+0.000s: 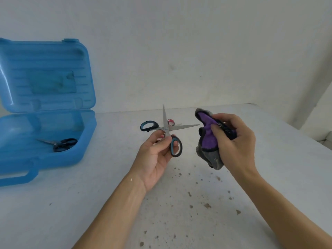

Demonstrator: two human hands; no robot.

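My left hand (158, 155) holds a pair of blue-and-black scissors (166, 131) above the white table, pinching them near the pivot, with a finger through the lower handle loop. The blades are spread wide, one pointing up, the other pointing right. My right hand (233, 141) grips a bunched grey cloth with a purple lining (208, 139), held just right of the blade tip. A small red-and-white round thing (171, 122) lies on the table behind the scissors.
An open blue plastic case (53, 155) stands at the left with its lid upright; a second, black-handled pair of scissors (61, 143) lies inside. The white table (107, 194) is flecked with dark specks at the front. A white wall rises behind.
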